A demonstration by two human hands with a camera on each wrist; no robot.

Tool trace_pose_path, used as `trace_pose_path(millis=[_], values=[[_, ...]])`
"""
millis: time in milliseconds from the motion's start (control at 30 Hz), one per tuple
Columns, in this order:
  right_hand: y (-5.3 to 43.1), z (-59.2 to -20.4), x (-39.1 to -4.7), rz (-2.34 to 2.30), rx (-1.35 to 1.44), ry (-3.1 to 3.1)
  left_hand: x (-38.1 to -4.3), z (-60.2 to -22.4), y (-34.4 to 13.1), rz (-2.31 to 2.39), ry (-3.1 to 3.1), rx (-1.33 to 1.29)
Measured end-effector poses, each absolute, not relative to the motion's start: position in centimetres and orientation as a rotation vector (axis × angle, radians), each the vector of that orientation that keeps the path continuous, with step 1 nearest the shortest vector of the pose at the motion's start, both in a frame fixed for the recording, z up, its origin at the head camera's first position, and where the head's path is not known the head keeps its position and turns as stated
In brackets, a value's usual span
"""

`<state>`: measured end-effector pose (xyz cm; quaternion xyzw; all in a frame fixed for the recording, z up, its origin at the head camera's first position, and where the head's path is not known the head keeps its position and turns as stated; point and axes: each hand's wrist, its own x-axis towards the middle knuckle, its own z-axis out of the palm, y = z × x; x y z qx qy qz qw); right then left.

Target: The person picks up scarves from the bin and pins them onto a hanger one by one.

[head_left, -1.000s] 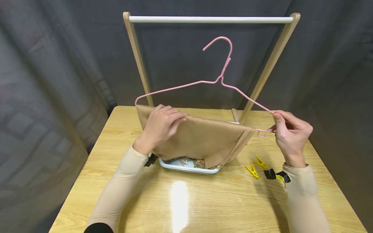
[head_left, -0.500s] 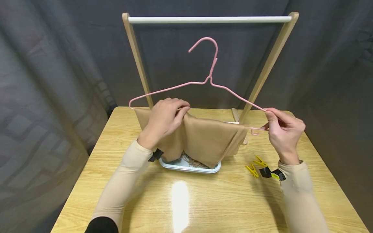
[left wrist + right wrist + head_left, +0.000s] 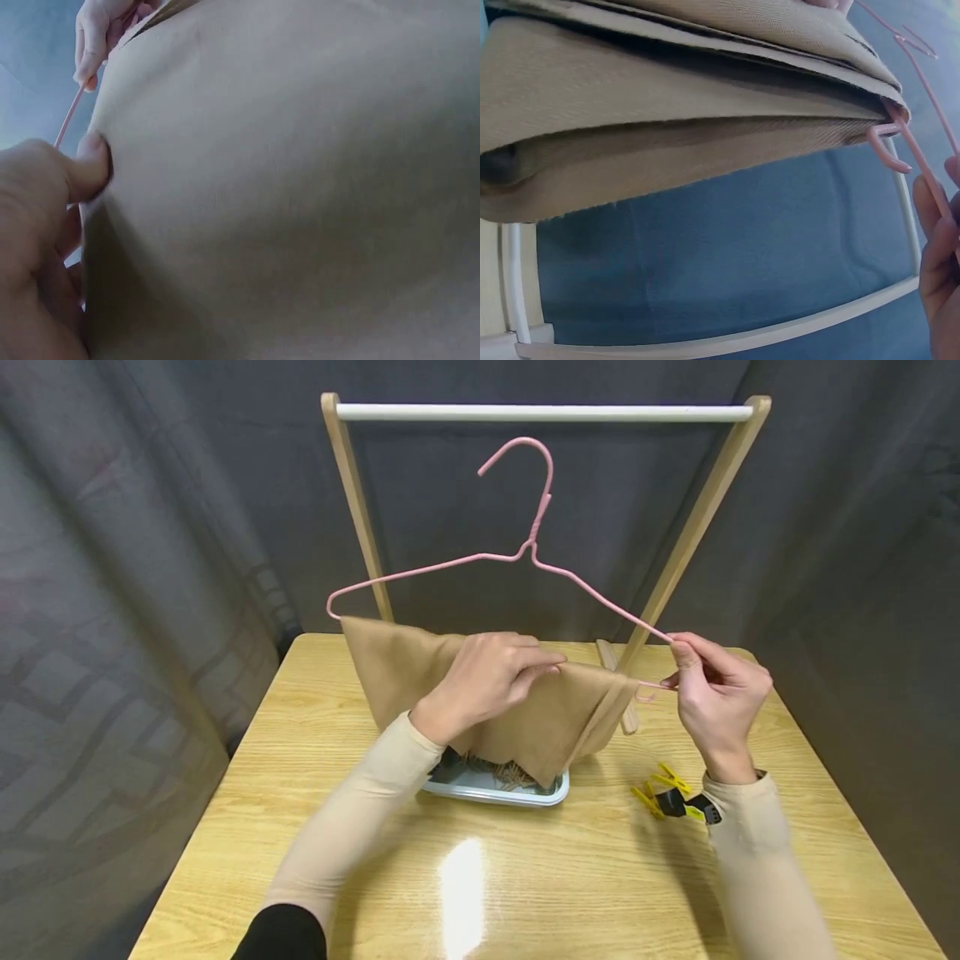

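Observation:
A pink wire hanger (image 3: 450, 562) is held up over the table, its hook pointing upward. Over its lower bar hangs a folded brown cloth (image 3: 397, 668); its layered edges show in the right wrist view. My right hand (image 3: 716, 693) grips the hanger's right corner, and a small pink side hook (image 3: 885, 150) sticks out beside the cloth's end. With thumb in front and fingers behind, my left hand (image 3: 491, 681) pinches the cloth along its top fold, right of its middle. The left thumb (image 3: 91, 165) presses into the fabric in the left wrist view.
A clothes rack with a white rail (image 3: 540, 413) and wooden posts stands at the back. Under the cloth sits a pale tray (image 3: 495, 795) with shredded brown filling. Yellow clothespins (image 3: 667, 779) lie on the table (image 3: 570, 877) to the right, partly behind the right wrist's camera.
My left hand has slid rightward along the cloth's top fold, from near its left end. The hanger has shifted left, with my right hand still gripping its corner.

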<state>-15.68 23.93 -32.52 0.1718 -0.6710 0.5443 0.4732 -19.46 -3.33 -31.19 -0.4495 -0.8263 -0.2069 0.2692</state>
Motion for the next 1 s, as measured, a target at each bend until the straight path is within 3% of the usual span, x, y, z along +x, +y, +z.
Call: trace_pose_path(millis=[300, 667, 1000], values=[[23.8, -32.4, -15.7, 1.314, 0.473, -1.675, -19.4, -30.7, -2.4, -0.777, -2.066, -1.054], [23.9, -32.7, -15.4, 1.324, 0.465, -1.643, -18.9, -31.0, -1.1, -0.522, -2.403, -1.21], [24.0, -32.3, -15.2, 1.325, 0.503, -1.675, -19.1, -30.6, -1.0, -0.589, -2.271, -1.188]])
